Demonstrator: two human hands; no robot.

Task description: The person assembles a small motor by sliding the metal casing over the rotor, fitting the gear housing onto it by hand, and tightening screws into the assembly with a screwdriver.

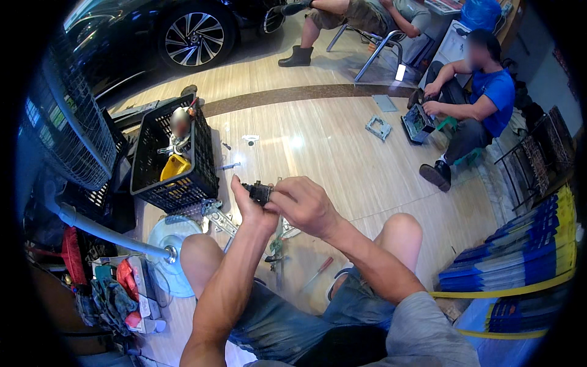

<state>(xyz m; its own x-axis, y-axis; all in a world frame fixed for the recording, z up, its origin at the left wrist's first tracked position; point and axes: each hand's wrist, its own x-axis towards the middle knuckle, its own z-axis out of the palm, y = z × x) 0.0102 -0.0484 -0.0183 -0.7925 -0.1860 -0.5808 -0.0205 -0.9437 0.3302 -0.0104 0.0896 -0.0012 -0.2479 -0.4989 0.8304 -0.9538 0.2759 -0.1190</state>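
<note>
Black it was in the middle, a dark small part (259, 194) showing up against a pale beige floor (342, 159) streaked like wood grain and crossed by a dark brown band (293, 93)! Off to the left came a black latticed crate (206, 174) with a bright yellow piece (175, 167) inside, then a pale blue fan base (161, 235), while a red screwdriver handle (326, 264) glowed below! Over on the right, a vivid blue shirt (498, 95) rivalled a stack (513, 254) striped blue, white and yellow!

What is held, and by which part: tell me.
A small black piece: the left hand at its left side, the right hand at its right end.
</note>
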